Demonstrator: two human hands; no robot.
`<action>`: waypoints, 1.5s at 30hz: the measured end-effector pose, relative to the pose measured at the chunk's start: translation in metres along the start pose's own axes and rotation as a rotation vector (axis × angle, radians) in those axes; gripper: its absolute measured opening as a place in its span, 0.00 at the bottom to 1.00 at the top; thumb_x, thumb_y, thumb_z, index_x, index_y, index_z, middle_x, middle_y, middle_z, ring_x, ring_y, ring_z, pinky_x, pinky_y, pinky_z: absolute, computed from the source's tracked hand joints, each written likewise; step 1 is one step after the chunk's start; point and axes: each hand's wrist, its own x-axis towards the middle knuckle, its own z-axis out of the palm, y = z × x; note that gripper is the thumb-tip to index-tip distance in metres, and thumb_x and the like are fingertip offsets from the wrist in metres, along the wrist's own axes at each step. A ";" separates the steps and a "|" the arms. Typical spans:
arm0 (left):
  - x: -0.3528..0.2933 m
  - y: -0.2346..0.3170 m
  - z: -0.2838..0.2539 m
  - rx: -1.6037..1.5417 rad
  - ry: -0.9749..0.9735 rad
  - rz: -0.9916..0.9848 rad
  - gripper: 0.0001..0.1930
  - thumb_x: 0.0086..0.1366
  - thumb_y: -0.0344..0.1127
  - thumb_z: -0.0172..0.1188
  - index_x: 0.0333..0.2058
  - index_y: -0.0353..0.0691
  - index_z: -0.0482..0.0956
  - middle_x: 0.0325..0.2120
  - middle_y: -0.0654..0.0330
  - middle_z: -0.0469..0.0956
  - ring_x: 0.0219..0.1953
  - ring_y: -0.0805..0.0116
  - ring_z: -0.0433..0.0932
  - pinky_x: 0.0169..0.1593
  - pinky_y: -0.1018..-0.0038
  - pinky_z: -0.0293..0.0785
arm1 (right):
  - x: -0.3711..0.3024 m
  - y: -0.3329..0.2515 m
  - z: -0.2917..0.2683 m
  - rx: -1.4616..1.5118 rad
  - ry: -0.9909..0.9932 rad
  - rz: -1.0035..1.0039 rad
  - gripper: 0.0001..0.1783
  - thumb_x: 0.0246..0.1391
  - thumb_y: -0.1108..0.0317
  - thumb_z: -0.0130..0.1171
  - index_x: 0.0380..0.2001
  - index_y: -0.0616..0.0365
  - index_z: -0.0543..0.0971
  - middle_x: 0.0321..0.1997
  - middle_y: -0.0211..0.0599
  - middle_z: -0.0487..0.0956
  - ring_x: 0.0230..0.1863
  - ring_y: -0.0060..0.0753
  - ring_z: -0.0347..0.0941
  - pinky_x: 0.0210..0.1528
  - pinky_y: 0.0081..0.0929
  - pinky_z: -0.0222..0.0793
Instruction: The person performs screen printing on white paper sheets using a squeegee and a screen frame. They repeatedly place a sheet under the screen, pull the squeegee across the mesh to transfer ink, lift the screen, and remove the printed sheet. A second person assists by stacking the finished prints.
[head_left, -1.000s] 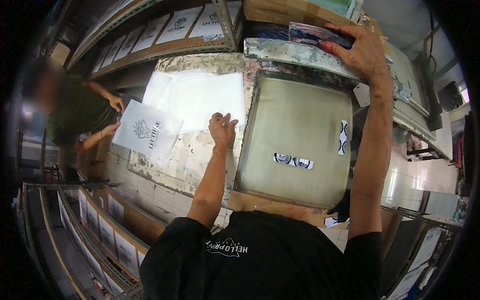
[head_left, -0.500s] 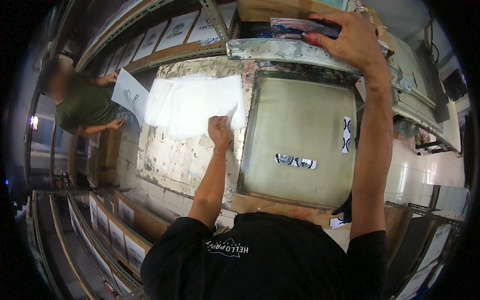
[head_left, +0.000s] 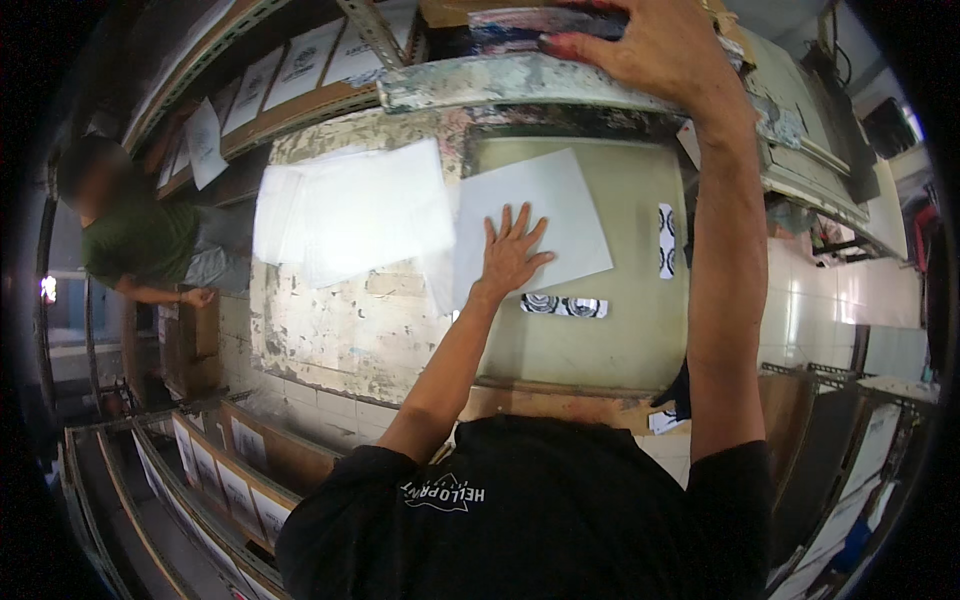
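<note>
My left hand (head_left: 516, 250) lies flat with fingers spread on a white sheet (head_left: 560, 205). That sheet rests at an angle over a greenish printing bed (head_left: 610, 345), its left edge beside a loose stack of white paper (head_left: 350, 210). Two black-and-white patterned strips mark the bed: one strip (head_left: 565, 306) lies just below the sheet, the other strip (head_left: 667, 240) near the right edge. At the top, my right hand (head_left: 640, 50) is closed around what looks like an ink-smeared squeegee (head_left: 510, 28), above a paint-spattered frame bar (head_left: 500, 82). Its fingertips are partly cut off.
A paint-flaked table (head_left: 330, 330) carries the stack. At left a person in a dark green shirt (head_left: 140, 235) stands by a drying rack, near a printed sheet (head_left: 205, 143). More racks (head_left: 230, 440) hold prints at lower left; another rack (head_left: 840, 480) stands at lower right.
My left hand has moved right from the stack, opened, and a sheet now lies under it on the bed. The person's printed sheet has moved to the rack. My right hand keeps its grip.
</note>
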 end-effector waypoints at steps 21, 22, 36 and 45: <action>0.019 0.079 0.034 -0.047 -0.127 0.287 0.37 0.63 0.62 0.55 0.68 0.56 0.63 0.73 0.56 0.47 0.75 0.46 0.40 0.72 0.40 0.31 | 0.007 0.002 0.007 0.042 -0.099 0.024 0.30 0.44 0.40 0.70 0.44 0.50 0.86 0.42 0.42 0.85 0.45 0.40 0.80 0.53 0.33 0.73; 0.018 0.080 0.035 -0.059 -0.119 0.285 0.37 0.63 0.62 0.55 0.67 0.56 0.63 0.73 0.56 0.47 0.75 0.47 0.40 0.72 0.40 0.31 | 0.006 0.001 0.006 0.017 -0.077 0.012 0.30 0.44 0.41 0.70 0.44 0.51 0.86 0.42 0.42 0.86 0.45 0.40 0.81 0.53 0.33 0.73; -0.059 0.058 -0.122 -1.454 0.777 -0.083 0.62 0.43 0.24 0.77 0.72 0.38 0.43 0.54 0.54 0.73 0.55 0.58 0.74 0.59 0.63 0.72 | -0.127 0.000 0.066 -0.080 0.144 -0.245 0.26 0.42 0.51 0.71 0.49 0.38 0.84 0.33 0.41 0.82 0.31 0.45 0.78 0.34 0.38 0.72; -0.151 -0.013 -0.004 -0.620 0.591 -0.163 0.53 0.30 0.44 0.83 0.60 0.34 0.71 0.63 0.45 0.66 0.63 0.49 0.66 0.66 0.59 0.60 | -0.238 0.024 0.188 0.245 -0.230 0.054 0.30 0.45 0.65 0.69 0.56 0.40 0.79 0.37 0.45 0.80 0.41 0.49 0.78 0.43 0.40 0.71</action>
